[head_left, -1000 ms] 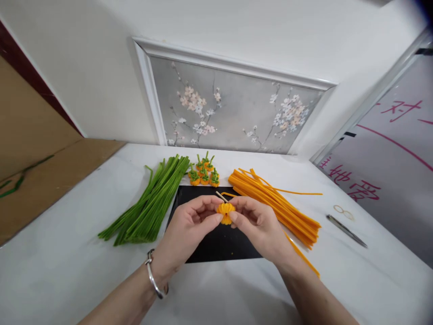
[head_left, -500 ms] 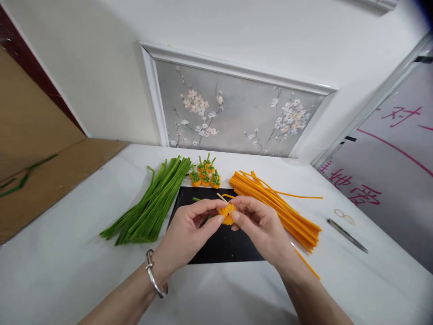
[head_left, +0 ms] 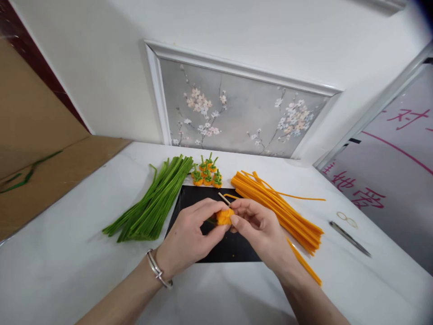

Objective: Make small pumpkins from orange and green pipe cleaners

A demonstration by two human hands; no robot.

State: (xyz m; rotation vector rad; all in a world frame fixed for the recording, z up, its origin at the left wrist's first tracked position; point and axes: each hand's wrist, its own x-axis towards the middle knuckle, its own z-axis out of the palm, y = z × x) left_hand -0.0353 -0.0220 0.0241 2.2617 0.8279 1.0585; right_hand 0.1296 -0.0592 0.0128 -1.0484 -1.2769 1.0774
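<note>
Between my two hands is a small ribbed pumpkin (head_left: 223,217) shaped from orange pipe cleaner, held above a black mat (head_left: 216,253). My left hand (head_left: 192,230) pinches it from the left between thumb and fingers. From the right, the thumb and fingertips of my right hand (head_left: 259,223) close on its other side. A thin pale stick (head_left: 223,197) and a bent orange pipe cleaner lie just behind my fingers. Several finished pumpkins (head_left: 207,174) with green tops stand at the mat's far edge.
A bundle of green pipe cleaners (head_left: 150,207) lies at left, a bundle of orange pipe cleaners (head_left: 280,207) at right. Loose orange strips (head_left: 306,264) are beside my right forearm. Tweezers (head_left: 350,238) and small rings (head_left: 347,219) lie farther right. Cardboard (head_left: 108,151) borders the table's left side.
The pumpkin has been turned, so its centre hole no longer faces me and its side shows. My left fingers have shifted around it. The view has moved slightly.
</note>
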